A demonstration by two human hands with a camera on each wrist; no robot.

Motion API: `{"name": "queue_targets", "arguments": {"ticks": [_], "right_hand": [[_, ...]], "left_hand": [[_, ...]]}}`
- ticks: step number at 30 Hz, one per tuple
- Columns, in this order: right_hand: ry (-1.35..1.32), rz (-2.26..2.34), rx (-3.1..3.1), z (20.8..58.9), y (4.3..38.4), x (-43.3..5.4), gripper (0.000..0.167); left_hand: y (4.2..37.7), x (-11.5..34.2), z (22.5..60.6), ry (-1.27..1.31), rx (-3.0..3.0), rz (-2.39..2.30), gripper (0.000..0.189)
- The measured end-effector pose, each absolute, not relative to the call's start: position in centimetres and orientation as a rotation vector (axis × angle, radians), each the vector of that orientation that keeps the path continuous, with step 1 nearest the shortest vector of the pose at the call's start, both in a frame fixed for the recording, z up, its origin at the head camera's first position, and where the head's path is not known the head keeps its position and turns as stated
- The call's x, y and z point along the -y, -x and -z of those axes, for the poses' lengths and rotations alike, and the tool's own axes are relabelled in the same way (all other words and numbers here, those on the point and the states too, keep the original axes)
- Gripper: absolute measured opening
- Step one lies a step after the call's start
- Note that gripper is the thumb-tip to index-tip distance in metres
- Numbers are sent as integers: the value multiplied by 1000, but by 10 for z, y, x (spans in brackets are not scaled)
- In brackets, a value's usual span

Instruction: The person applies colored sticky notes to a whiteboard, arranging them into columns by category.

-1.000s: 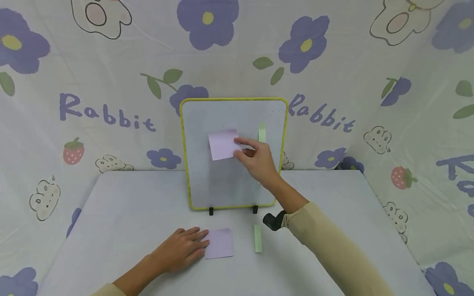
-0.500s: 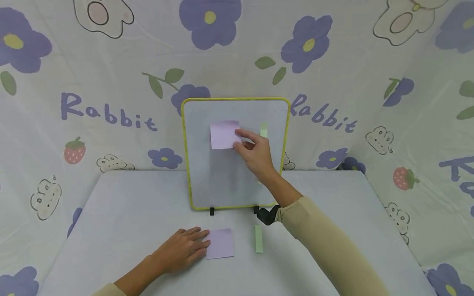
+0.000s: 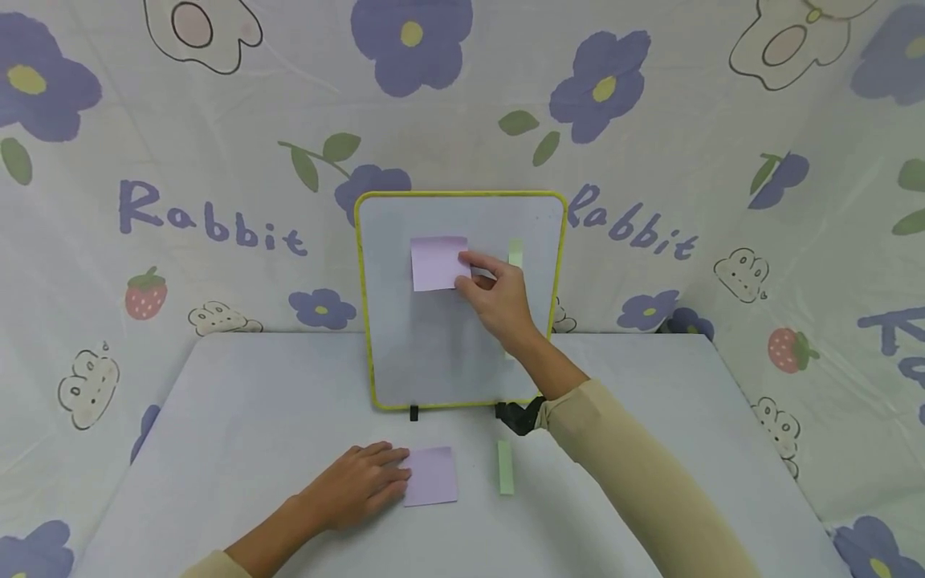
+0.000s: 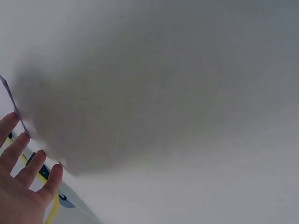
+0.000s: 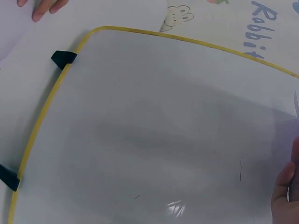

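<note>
A light purple sticky note (image 3: 437,263) is at the upper middle of the white board (image 3: 448,353), and my right hand (image 3: 500,303) pinches its right edge between thumb and fingers. Whether the note's back touches the board all over, I cannot tell. In the right wrist view, only part of the right hand (image 5: 283,198) shows at the right edge. My left hand (image 3: 367,482) rests on the table, its fairly straight fingertips touching the left edge of a purple sticky note pad (image 3: 435,477). The left wrist view shows those spread fingers (image 4: 33,172) in the lower left corner.
The yellow-rimmed board stands on black feet (image 3: 414,413) on a white table (image 3: 275,417). A pale green strip (image 3: 515,251) is on the board, partly behind the right hand. Another green strip (image 3: 506,467) lies right of the pad. A printed cloth (image 3: 448,144) hangs behind.
My right hand has raised the purple sticky note a little up the board and straightened it, then stayed nearly still over the last half second. The left hand keeps its place.
</note>
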State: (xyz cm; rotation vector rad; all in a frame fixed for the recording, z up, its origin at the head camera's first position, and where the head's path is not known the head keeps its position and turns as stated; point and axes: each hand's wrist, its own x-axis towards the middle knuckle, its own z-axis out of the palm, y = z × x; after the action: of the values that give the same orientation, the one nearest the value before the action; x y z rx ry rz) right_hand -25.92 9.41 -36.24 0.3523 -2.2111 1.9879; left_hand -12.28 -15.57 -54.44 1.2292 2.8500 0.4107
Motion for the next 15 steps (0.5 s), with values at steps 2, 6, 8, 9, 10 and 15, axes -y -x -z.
{"name": "queue_targets", "arguments": {"ticks": [2,6,8,9,10,15], "right_hand": [[-345,-1989,2212,362,260,-94,39],[-327,-1981,2230,362,260,-93,39],[-317,-1977,2236,362,260,-92,40],[-315,-1974,2242,362,260,-92,39],[-313,-1975,2241,362,260,-92,40],[-311,-1955,2258,362,261,-92,39]], "left_hand": [[123,154,541,-1228,-2845,-435,33],[123,150,532,-1218,-2825,-465,30],[124,147,527,-1206,-2814,-458,29],[125,145,524,-1200,-2811,-446,28],[127,144,522,-1197,-2813,-432,28],[142,134,503,-1218,-2916,-418,24]]}}
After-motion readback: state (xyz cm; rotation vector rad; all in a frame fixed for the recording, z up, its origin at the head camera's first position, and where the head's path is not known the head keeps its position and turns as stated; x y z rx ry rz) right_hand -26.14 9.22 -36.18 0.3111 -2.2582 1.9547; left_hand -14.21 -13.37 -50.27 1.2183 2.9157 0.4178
